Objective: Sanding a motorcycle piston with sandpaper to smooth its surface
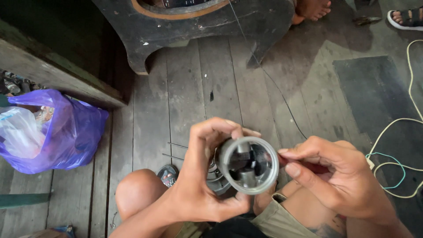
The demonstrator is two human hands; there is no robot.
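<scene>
Head view looks straight down the bore of a short grey cylindrical housing [249, 165], so its long axis points up toward the camera and its open mouth faces the person; dark blocks sit inside against the wall. It is held in the air above the person's lap, between bare knees, not resting on the wooden floor [185, 88].

Left hand [207, 176] wraps the housing from the left, thumb beneath the rim and fingers curled over the top edge, gripping it firmly. Right hand [339, 176] is closed with fingertips pinched at the housing's right rim, touching it; whether it holds some small part there I cannot tell. Both hands are at the housing, the left bearing it.

Farther out, a purple plastic bag [66, 132] lies toward the floor's left edge, a dark curved wooden base [198, 26] stands at the far side, and pale cords [396, 128] loop at the right.
</scene>
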